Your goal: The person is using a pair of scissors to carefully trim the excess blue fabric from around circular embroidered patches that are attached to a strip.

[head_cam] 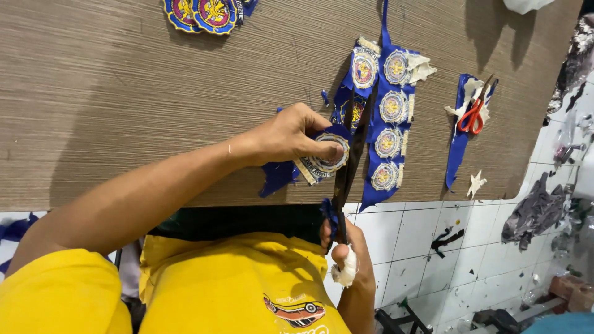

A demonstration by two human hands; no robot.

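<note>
**Cutting a round badge from blue cloth at the table edge**

Left hand: reaches in from the left over the brown table, fingers curled and pinching a round badge with a white and gold centre. The thumb presses on the badge face. The badge is attached to a ragged piece of blue cloth that hangs past the near edge of the table.

Right hand: sits below the table edge, near the yellow shirt, clenched round the handles of the black scissors. The thumb is wrapped in white tape. The blades point away from the person and stand open, one on each side of the cloth just right of the badge.

Surroundings: a strip of blue cloth with four more round badges lies just right of the blades. Farther right, red-handled scissors rest on another blue scrap, well apart from both hands. A small stack of finished badges lies at the far left edge. White scraps lie on the table, and dark cloth pieces on the white tiled floor.
</note>
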